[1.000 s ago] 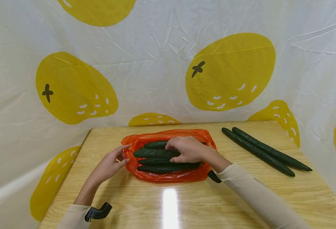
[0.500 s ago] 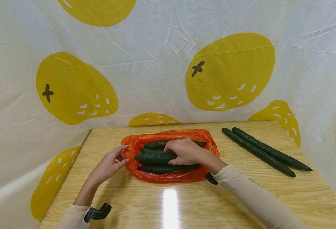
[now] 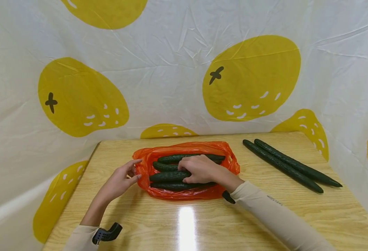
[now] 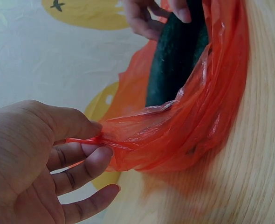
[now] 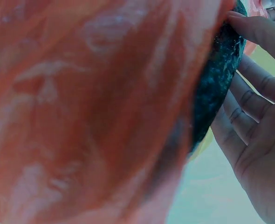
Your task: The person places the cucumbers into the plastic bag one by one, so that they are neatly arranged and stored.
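An orange-red plastic bag (image 3: 184, 196) lies spread wide on the table, with several long dark green cucumbers (image 3: 177, 187) side by side in it. In the head view my right hand (image 3: 199, 169) reaches in from the right and grips one cucumber (image 3: 165, 176) near its middle, thumb on the near side. The right wrist view has that cucumber (image 5: 217, 84) between thumb and fingers, partly behind the bag film. At the bag's left end my left hand (image 4: 58, 154) pinches the gathered plastic between thumb and fingers, the other fingers loosely bent.
Two more cucumbers (image 3: 282, 166) lie side by side and slanting on the wooden table (image 3: 146, 226), right of the bag. A white sheet (image 3: 171, 94) printed with yellow fruit hangs behind and at both sides. Each wrist wears a black strap mount (image 3: 108, 233).
My right hand has moved the gripped cucumber toward the near side of the bag and lower, baring the cucumbers behind it. My left hand has stayed at the bag's end.
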The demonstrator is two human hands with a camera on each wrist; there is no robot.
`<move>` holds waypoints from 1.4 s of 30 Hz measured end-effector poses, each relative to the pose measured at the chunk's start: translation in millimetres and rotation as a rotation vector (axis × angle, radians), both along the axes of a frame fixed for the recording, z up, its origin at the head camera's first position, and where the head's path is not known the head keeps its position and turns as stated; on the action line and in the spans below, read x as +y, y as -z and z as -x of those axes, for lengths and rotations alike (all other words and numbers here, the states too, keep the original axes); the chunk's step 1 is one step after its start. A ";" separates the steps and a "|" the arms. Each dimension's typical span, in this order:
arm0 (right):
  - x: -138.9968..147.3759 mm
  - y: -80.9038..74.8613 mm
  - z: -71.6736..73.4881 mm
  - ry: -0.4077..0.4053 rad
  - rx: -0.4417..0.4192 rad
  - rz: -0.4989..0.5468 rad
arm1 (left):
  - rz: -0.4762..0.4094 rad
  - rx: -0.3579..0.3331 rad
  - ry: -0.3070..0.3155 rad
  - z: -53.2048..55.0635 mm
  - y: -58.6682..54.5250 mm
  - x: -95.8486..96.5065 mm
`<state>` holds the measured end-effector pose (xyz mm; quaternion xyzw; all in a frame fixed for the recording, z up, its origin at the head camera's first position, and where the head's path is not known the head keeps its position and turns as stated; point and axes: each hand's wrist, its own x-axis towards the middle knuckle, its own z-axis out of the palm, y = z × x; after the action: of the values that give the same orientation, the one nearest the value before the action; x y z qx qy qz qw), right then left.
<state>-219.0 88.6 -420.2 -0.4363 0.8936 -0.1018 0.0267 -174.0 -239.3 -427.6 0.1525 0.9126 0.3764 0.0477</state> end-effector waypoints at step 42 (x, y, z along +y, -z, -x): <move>103.1 -24.5 2.5 -0.054 -0.349 0.172 | 0.001 -0.012 0.004 1.4 -1.7 1.8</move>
<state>-221.5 191.7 -395.7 -0.4363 0.8514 -0.2514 0.1467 -175.3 -237.4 -425.9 0.1517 0.9121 0.3770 0.0540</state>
